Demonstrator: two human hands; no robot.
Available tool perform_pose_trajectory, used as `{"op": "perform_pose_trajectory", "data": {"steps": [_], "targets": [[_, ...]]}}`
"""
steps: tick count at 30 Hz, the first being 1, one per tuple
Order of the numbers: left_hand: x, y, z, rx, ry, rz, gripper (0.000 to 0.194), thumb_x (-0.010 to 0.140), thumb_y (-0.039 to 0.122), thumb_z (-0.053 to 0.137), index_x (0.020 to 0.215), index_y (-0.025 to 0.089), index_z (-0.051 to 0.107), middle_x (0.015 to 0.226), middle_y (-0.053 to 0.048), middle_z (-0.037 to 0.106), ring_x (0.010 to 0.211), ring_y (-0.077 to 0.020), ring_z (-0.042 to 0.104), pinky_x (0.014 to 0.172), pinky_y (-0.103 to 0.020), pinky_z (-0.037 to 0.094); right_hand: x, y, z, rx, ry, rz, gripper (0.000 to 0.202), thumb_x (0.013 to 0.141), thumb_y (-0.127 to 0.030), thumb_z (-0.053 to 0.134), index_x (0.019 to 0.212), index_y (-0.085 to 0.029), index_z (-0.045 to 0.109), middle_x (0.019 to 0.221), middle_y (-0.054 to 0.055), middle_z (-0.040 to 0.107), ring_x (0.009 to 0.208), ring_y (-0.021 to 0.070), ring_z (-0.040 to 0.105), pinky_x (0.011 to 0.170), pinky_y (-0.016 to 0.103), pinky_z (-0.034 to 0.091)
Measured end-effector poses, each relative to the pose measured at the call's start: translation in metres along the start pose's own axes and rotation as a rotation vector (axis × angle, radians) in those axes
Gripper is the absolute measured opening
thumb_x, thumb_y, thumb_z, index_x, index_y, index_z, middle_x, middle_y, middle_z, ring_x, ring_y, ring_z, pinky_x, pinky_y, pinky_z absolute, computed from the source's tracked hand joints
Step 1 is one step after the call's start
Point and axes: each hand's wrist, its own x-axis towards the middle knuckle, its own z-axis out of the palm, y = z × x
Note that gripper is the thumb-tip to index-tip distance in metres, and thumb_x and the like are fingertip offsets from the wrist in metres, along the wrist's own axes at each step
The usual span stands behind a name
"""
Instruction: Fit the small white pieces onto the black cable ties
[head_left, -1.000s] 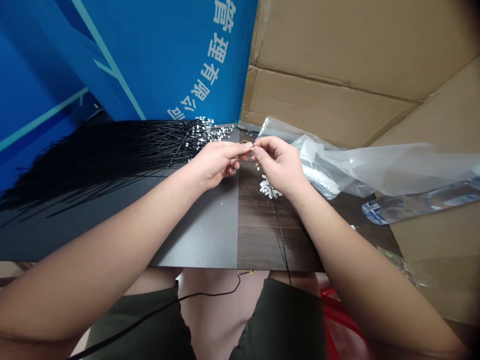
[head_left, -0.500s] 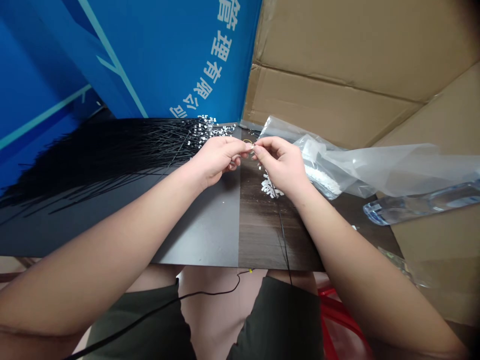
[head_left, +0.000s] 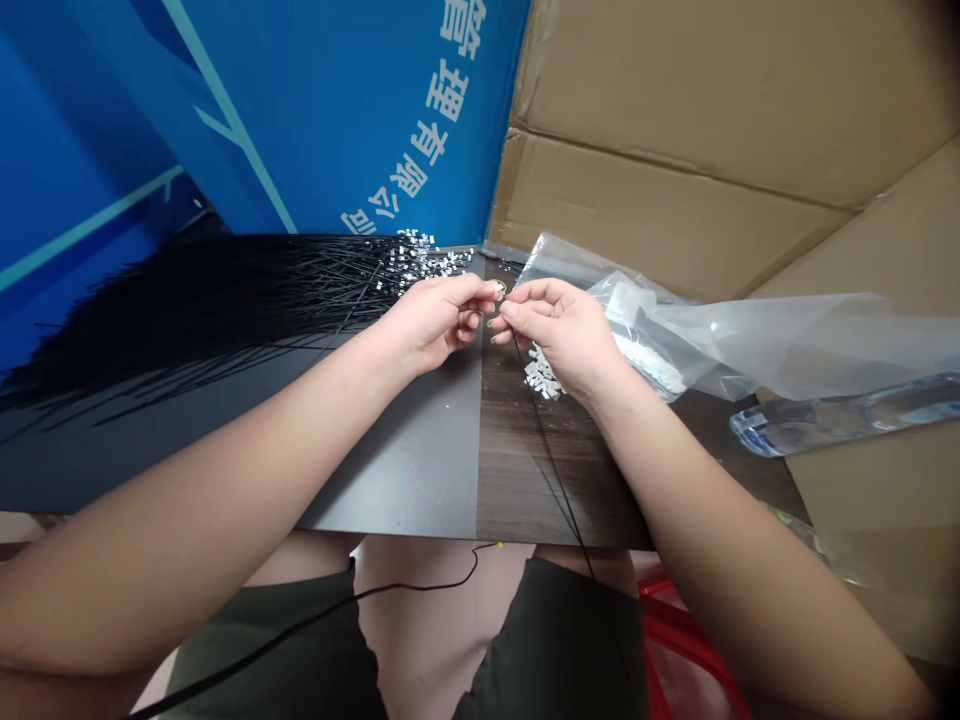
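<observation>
My left hand [head_left: 450,315] pinches a small pale piece with a yellowish ring-like edge [head_left: 500,288] between thumb and forefinger. Just right of it, my right hand [head_left: 559,325] is closed on the upper end of a thin black wire [head_left: 551,455], which hangs down past the table's front edge. The fingertips of the two hands are close, with a narrow gap between them. Beneath my right hand lies a small pile of white pieces [head_left: 541,375]. To the left spreads a large bundle of black wires [head_left: 225,300] with white ends [head_left: 420,258].
Clear plastic bags [head_left: 637,330], one with white pieces inside, lie to the right, beside a bluish clear plastic item [head_left: 840,415]. Blue board [head_left: 315,120] and cardboard [head_left: 675,200] stand behind the table [head_left: 405,450]. A black cable [head_left: 315,612] crosses below the table edge.
The fingertips have moved slightly apart. The wire's upper part now shows below my right fingertips, slanting further left than before.
</observation>
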Motion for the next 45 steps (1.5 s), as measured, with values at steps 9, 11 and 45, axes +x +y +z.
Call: {"op": "perform_pose_trajectory", "data": {"steps": [9,11,45], "targets": [[-0.0008,-0.0012,0.0011,0.001,-0.012,0.014,0.016,0.074,0.014,0.078,0.067,0.014,0.064,0.067,0.0,0.062,0.052,-0.0045,0.049,0.045,-0.019,0.032,-0.0012,-0.0005,0.0001,0.003,-0.031,-0.019,0.057,0.069,-0.052,0.097,0.095,-0.023,0.055,0.075,0.001,0.077,0.074,0.0188,0.078,0.075,0.035,0.062],[-0.0006,-0.0014,0.001,0.007,-0.013,0.015,0.016,0.074,0.014,0.078,0.067,0.014,0.064,0.066,0.0,0.062,0.052,-0.0047,0.049,0.045,-0.019,0.032,-0.0009,-0.0009,0.0006,-0.003,-0.035,-0.017,0.059,0.068,-0.054,0.097,0.094,-0.023,0.054,0.075,0.0,0.076,0.075,0.0193,0.078,0.074,0.035,0.062],[0.0008,-0.0036,0.0,0.026,-0.064,-0.008,0.017,0.075,0.02,0.079,0.069,0.015,0.063,0.06,-0.001,0.059,0.054,-0.009,0.058,0.046,-0.02,0.033,0.0013,0.0041,-0.0004,0.01,-0.025,-0.002,0.06,0.067,-0.053,0.099,0.094,-0.024,0.055,0.08,0.002,0.079,0.07,0.0181,0.076,0.062,0.031,0.055]]}}
